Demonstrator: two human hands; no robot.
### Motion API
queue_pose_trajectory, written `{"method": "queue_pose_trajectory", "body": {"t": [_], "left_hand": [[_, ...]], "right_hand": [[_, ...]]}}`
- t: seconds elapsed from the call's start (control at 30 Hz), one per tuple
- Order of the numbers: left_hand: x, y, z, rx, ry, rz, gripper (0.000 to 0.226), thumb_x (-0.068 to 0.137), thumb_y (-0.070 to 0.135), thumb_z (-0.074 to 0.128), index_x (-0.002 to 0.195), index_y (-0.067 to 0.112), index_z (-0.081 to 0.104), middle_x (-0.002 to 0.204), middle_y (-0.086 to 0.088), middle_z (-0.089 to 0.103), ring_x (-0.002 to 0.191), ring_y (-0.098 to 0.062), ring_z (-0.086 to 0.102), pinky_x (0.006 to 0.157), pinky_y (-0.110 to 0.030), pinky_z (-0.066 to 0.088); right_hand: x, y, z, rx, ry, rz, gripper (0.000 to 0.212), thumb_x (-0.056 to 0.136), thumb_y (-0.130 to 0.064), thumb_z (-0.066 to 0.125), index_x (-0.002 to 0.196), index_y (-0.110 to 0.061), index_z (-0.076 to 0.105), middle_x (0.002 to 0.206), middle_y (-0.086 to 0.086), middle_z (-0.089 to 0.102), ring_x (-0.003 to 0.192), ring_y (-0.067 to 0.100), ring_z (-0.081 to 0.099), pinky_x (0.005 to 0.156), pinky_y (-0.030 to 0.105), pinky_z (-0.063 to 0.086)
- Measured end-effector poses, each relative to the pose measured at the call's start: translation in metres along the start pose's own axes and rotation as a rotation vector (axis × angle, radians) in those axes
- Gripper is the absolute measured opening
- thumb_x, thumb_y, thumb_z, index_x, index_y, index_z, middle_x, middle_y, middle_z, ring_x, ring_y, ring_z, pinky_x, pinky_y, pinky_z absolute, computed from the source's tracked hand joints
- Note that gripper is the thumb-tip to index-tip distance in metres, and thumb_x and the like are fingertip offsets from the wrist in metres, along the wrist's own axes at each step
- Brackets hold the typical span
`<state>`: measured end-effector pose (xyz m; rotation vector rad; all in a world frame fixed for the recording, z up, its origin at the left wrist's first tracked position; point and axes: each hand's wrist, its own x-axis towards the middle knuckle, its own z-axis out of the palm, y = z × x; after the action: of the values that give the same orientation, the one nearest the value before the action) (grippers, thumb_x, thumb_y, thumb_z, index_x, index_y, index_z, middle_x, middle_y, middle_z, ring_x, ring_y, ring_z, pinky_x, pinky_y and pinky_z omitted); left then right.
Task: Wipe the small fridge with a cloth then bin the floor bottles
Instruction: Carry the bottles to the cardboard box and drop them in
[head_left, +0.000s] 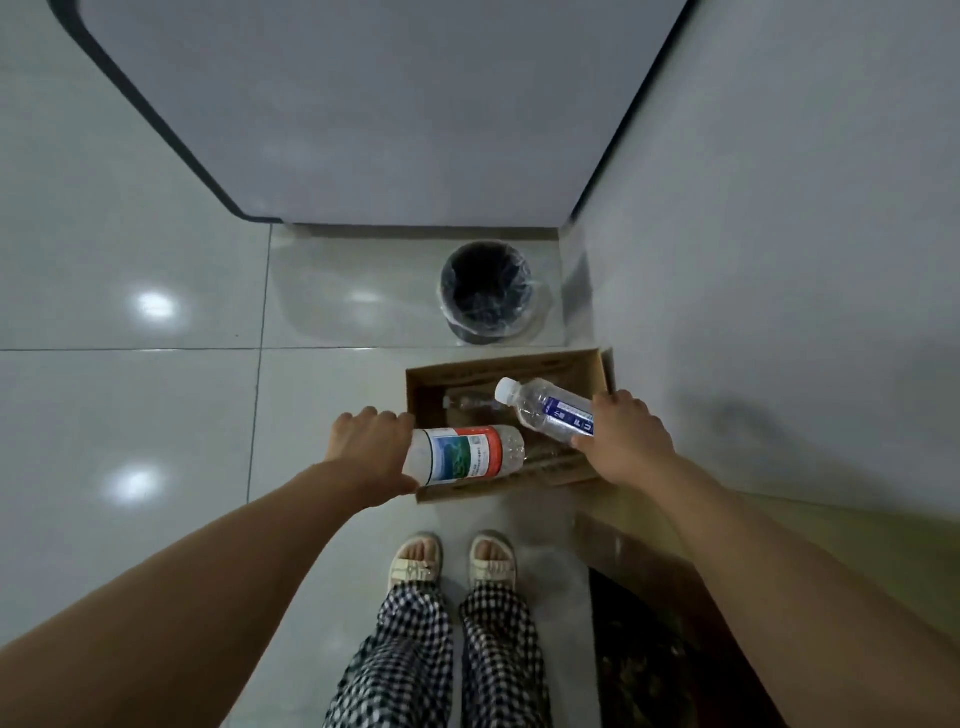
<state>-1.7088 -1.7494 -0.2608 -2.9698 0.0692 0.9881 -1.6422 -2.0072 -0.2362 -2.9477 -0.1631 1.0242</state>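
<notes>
Bottles are the business now: two of them are up off the floor, one in each hand, held over an open cardboard box (592, 364) that sits against the wall. The left hand (371, 449) has its fingers wrapped round the base end of a clear bottle with a red-and-green label (465, 453), lying roughly level with its neck pointing right over the box's near edge. The right hand (623, 441) grips a smaller clear bottle with a blue label (545, 410), its white cap tilted up and to the left above the box. At least one more empty bottle (470, 402) seems to lie inside the box, though it is dim in there.

Just beyond the box stands a small round bin (485, 291) lined with a clear bag, at the foot of what looks like the small fridge (384, 114), whose pale top fills the upper view. No cloth is in sight, so I judge the wiping is behind us and this is the binning step.

The next move, to my eye, calls for carrying both bottles forward past the box's far wall and letting go over the bin's mouth, probably one at a time, since the opening looks narrow for two.
</notes>
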Motion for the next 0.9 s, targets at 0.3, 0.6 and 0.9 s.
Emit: {"method": "queue_pose_trajectory", "body": {"t": [0.3,0.6,0.9], "left_hand": [[0.127,0.046,0.13,-0.149,-0.051,-0.079,0.051,0.076,0.047,0.064,0.116,0.021,0.047,0.111,-0.002,0.059,0.102,-0.021,0.053,0.082,-0.034,0.04],[0.237,0.07,0.228,-0.03,-0.116,-0.006,0.062,0.077,0.048,0.065,0.128,0.018,0.043,0.121,-0.005,0.056,0.112,-0.024,0.049,0.092,-0.036,0.039],[0.289,0.068,0.275,0.009,-0.17,0.051,0.068,0.079,0.046,0.064,0.134,0.018,0.036,0.133,-0.007,0.049,0.12,-0.026,0.045,0.096,-0.04,0.037]], "right_hand": [[0.147,0.032,0.121,-0.031,-0.057,-0.045,0.049,0.09,-0.041,0.059,0.127,-0.012,0.043,0.125,0.012,0.05,0.11,0.028,0.053,0.086,0.037,0.045],[0.256,0.055,0.238,-0.051,-0.086,-0.004,0.057,0.089,-0.038,0.063,0.134,-0.011,0.041,0.131,0.015,0.046,0.118,0.032,0.047,0.092,0.04,0.043],[0.305,0.051,0.303,0.059,-0.11,0.0,0.075,0.09,-0.034,0.062,0.147,-0.009,0.022,0.148,0.015,0.031,0.132,0.034,0.034,0.106,0.043,0.035]]}}
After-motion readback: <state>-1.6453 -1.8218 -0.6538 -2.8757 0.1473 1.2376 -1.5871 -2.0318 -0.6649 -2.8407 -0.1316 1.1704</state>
